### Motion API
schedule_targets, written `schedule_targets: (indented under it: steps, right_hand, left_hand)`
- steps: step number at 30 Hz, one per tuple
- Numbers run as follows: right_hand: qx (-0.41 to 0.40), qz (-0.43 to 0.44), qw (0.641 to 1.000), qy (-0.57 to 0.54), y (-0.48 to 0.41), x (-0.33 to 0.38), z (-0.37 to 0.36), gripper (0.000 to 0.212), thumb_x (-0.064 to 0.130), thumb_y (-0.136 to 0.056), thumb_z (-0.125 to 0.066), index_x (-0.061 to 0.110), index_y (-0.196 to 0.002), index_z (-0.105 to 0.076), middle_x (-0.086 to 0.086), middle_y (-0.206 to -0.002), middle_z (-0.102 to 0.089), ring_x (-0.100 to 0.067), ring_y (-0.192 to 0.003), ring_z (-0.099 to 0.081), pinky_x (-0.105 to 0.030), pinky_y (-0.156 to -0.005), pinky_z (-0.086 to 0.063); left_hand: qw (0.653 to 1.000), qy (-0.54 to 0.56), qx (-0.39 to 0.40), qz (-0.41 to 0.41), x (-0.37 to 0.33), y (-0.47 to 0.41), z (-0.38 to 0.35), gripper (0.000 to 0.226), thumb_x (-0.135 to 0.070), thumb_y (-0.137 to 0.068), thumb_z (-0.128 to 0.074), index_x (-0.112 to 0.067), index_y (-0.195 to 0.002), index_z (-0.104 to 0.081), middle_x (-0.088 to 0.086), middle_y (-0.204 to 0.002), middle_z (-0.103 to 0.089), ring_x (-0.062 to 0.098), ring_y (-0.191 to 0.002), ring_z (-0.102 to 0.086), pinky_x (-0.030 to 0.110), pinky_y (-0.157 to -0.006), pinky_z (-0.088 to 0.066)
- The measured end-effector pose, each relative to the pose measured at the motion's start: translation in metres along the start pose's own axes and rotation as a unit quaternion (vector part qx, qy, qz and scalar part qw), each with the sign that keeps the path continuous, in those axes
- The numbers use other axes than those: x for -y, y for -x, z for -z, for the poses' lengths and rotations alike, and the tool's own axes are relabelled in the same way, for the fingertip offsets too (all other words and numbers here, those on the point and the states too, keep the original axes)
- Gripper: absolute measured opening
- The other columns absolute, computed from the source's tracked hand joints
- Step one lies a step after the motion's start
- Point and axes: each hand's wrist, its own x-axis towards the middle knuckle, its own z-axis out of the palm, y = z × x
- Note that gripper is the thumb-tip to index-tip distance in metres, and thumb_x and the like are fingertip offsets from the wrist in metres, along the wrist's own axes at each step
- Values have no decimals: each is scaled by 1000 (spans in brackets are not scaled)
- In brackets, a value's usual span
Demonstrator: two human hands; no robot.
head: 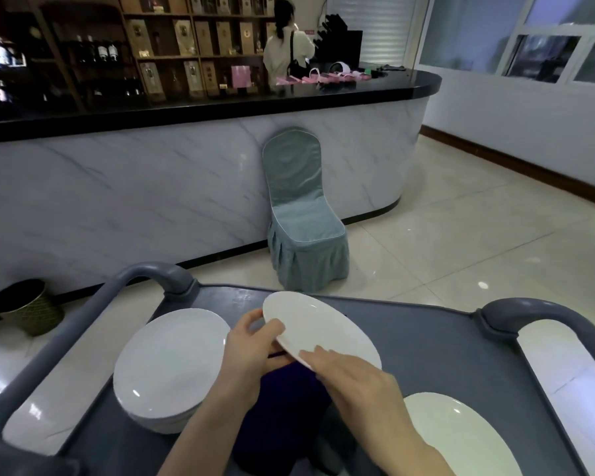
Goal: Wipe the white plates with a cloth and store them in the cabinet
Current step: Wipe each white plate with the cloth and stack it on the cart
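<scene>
The middle plate (323, 328) is showing plain white, and the plate stack (169, 362) at the left is matching it, while the near right plate (461, 438) is looking creamier. The cart (426, 338) is showing slate grey-blue and the cloth (282, 407) deep navy. Farther off, a chair cover (303, 214) is wearing muted teal with pale piping, the counter front (152, 187) is showing grey-veined white marble under a black top, and the left bin (38, 314) is carrying a greenish-gold lattice.

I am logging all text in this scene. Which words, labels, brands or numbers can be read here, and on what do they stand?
Nothing is legible.
On shelf boxes: labels blurred.
On bottles: labels too small.
On small red wall sign: blurred.
On held plate, stack of plates, cart: no print visible.
</scene>
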Motion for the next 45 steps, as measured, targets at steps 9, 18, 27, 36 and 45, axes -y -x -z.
schedule_targets:
  steps: [9,18,27,36,45]
  right_hand:
    - [42,-357,921,-149,-42,-6,-34,56,31,-95,-63,32,-147,-42,7,-134,-47,-7,-111,-53,-19,-93,-41]
    - [15,-513,760,-399,-75,19,-94,46,-3,-85,-67,24,-122,-69,-3,-102,-74,-25,-98,-69,-50,-94,-55]
    - [39,-487,789,-372,-97,58,-158,49,-1,-84,-70,48,-91,-64,12,-81,-74,-14,-81,-69,-27,-75,-54]
    - [71,-466,810,-348,-98,76,-191,46,2,-83,-71,44,-102,-68,-12,-100,-66,-27,-87,-64,-36,-84,-56]
    - [70,-458,824,-327,-93,74,-191,46,3,-81,-71,44,-103,-69,-4,-97,-55,-15,-78,-60,-14,-70,-43]
  left_hand:
    - [997,39,-64,8,3,-17,87,29,-5,-89,-53,-17,-113,-62,12,-109,-67,31,-88,-64,30,-56,-55]
    - [981,-134,-119,-75,6,-33,146,25,-7,-88,-57,-29,-98,-64,-8,-97,-69,15,-91,-63,26,-69,-49]
    - [940,-294,-163,-64,2,-52,220,25,-11,-81,-58,-33,-81,-70,-1,-78,-68,11,-74,-62,23,-61,-46]
    - [918,-331,-210,-66,14,-56,252,38,-7,-85,-64,-24,-119,-64,2,-100,-63,14,-86,-61,20,-74,-46]
    - [918,-320,-231,-43,20,-52,249,45,-7,-86,-67,-21,-129,-61,0,-102,-50,8,-84,-57,15,-81,-43]
